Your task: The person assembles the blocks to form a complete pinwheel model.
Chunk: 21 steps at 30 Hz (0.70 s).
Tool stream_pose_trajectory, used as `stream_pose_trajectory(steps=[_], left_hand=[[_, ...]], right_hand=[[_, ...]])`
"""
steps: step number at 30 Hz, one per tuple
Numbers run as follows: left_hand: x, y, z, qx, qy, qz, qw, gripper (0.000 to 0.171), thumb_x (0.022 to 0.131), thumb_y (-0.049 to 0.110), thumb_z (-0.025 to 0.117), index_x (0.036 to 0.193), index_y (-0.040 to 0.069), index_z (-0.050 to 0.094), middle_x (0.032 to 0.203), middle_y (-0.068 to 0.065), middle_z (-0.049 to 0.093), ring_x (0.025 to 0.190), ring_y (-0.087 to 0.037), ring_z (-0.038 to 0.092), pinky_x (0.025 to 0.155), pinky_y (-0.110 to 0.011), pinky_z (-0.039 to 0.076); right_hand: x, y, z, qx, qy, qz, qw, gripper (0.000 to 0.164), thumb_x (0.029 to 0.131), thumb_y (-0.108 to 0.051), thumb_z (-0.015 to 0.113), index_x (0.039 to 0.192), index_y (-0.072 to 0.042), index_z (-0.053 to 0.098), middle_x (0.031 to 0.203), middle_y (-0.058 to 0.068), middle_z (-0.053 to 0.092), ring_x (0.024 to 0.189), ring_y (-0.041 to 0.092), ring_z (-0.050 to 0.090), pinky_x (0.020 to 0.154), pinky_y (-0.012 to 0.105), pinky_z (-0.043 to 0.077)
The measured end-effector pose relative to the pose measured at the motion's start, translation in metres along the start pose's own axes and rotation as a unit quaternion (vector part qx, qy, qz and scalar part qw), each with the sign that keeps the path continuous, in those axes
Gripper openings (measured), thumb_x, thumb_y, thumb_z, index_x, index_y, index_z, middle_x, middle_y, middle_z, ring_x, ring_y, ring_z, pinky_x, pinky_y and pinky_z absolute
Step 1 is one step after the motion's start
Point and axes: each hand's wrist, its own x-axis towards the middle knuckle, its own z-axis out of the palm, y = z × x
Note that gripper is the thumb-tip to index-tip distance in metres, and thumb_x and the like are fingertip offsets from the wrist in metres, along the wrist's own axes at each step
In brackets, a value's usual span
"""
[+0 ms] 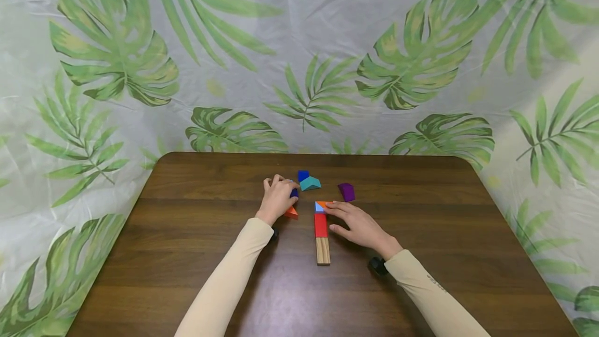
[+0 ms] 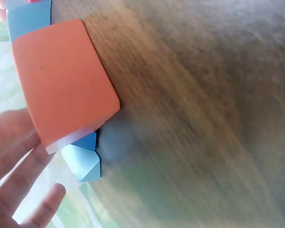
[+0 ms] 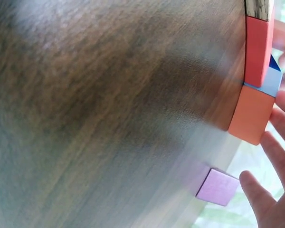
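Observation:
My left hand (image 1: 278, 197) is over a dark blue block (image 1: 294, 192), with thumb and index finger on either side; whether it pinches the block is hidden. An orange block (image 2: 66, 83) lies beside its palm, and blue and pale blue pieces (image 2: 83, 164) show beyond it in the left wrist view. My right hand (image 1: 359, 224) has its fingers extended, fingertips touching an orange triangular block (image 3: 251, 114). That block lies against a light blue triangular block (image 1: 319, 208). Below them in line come a red block (image 1: 321, 225) and a striped wooden block (image 1: 323, 251).
Behind the row sit a teal angled block (image 1: 310, 184) and a blue block (image 1: 303, 175). A purple block (image 1: 347, 192) lies beyond my right fingers. The brown wooden table (image 1: 421, 186) ends at a leaf-patterned cloth (image 1: 318, 40).

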Motion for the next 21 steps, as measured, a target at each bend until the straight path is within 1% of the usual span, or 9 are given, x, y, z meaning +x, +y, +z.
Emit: stream_pose_trajectory(steps=[5,9,15,19,21], left_hand=[[0.0027,0.0017,0.0012,-0.009,0.008,0.005,0.9999,0.023,0.085,0.018,0.074,0.108,0.015,0.072,0.113,-0.002,0.067,0.107,-0.025,0.050,0.094,-0.053,0.024],[0.0035,0.0035,0.0020,-0.013,0.004,0.012,0.9998,0.023,0.087,0.019,0.072,0.109,0.013,0.071,0.112,-0.003,0.067,0.106,-0.024,0.053,0.095,-0.053,0.026],[0.0054,0.0058,0.0049,-0.045,-0.020,0.023,0.9985,0.027,0.090,0.020,0.068,0.116,0.014,0.070,0.116,-0.003,0.066,0.110,-0.023,0.055,0.095,-0.052,0.028],[0.0067,0.0068,0.0057,-0.048,-0.035,0.031,0.9978,0.027,0.092,0.022,0.066,0.118,0.016,0.069,0.120,-0.004,0.065,0.115,-0.025,0.055,0.093,-0.051,0.031],[0.0072,0.0071,0.0064,-0.047,-0.039,0.036,0.9975,0.026,0.093,0.022,0.065,0.118,0.017,0.069,0.121,-0.003,0.065,0.114,-0.025,0.056,0.091,-0.049,0.032]], right_hand=[[0.0003,-0.0004,-0.0011,0.000,-0.009,0.006,1.000,0.049,0.094,-0.032,0.062,0.136,-0.008,0.055,0.142,0.008,0.047,0.132,0.029,0.040,0.104,0.048,0.032],[0.0003,0.0002,-0.0002,-0.002,-0.011,0.008,1.000,0.049,0.094,-0.032,0.061,0.137,-0.008,0.054,0.143,0.008,0.047,0.132,0.029,0.040,0.104,0.048,0.032],[0.0000,0.0008,0.0001,-0.002,-0.011,0.007,1.000,0.049,0.095,-0.033,0.060,0.137,-0.008,0.054,0.143,0.008,0.046,0.132,0.029,0.040,0.105,0.048,0.032],[-0.0004,0.0009,0.0004,-0.003,-0.012,0.010,1.000,0.049,0.095,-0.033,0.059,0.137,-0.008,0.054,0.143,0.009,0.046,0.132,0.029,0.040,0.105,0.048,0.032],[-0.0005,0.0008,0.0004,-0.002,-0.012,0.010,1.000,0.048,0.095,-0.032,0.060,0.136,-0.008,0.055,0.143,0.009,0.046,0.132,0.029,0.040,0.104,0.048,0.032]])
